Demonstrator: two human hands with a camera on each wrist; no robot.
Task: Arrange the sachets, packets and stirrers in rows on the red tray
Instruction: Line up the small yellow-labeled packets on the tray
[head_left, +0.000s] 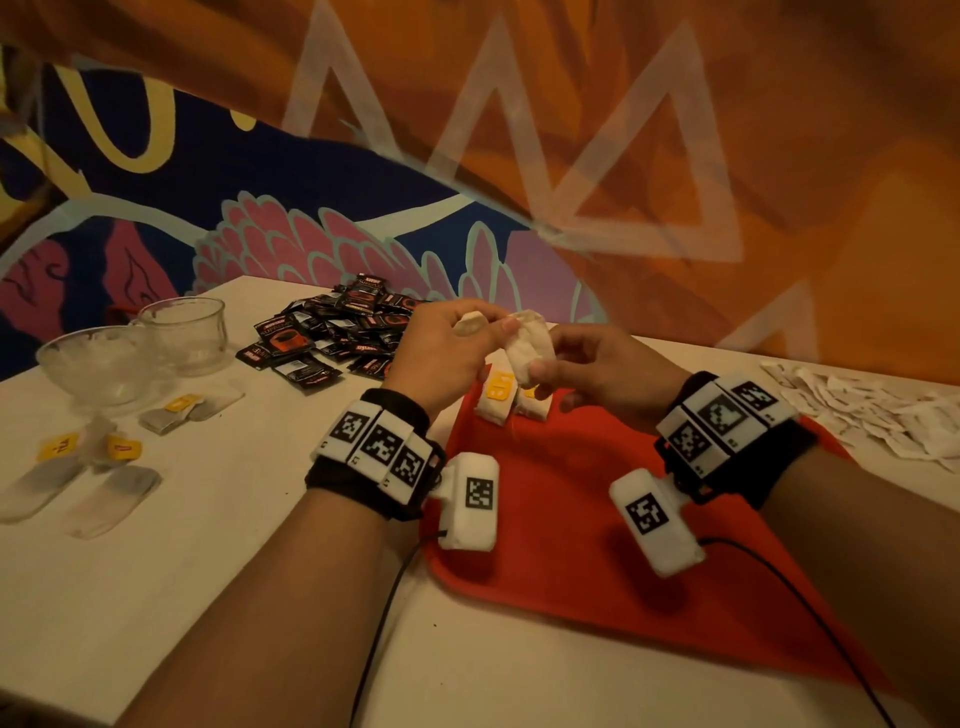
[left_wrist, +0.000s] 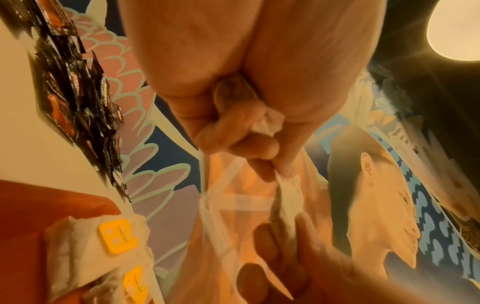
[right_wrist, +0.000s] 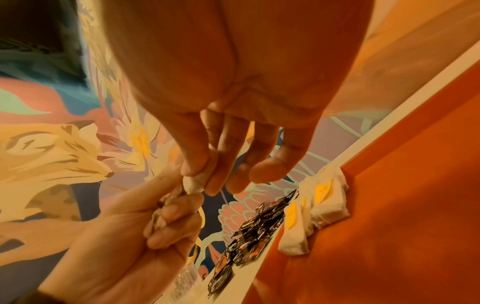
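Both hands are raised over the far end of the red tray (head_left: 571, 525) with a white tea bag (head_left: 527, 345) held between them. My left hand (head_left: 491, 326) pinches its upper end, and more crumpled white bag (left_wrist: 270, 121) is tucked in the curled fingers. My right hand (head_left: 543, 371) pinches the lower end between thumb and forefinger; the right wrist view shows the pinched tea bag (right_wrist: 193, 185). Two tea bags with yellow tags (head_left: 498, 397) lie at the tray's far left corner, below the hands.
A heap of black sachets (head_left: 337, 327) lies on the table behind the tray. Two glass bowls (head_left: 98, 364) stand at the left, with more tagged tea bags (head_left: 182, 408) in front of them. White sachets (head_left: 872, 410) are strewn at the right. A painted wall backs the table.
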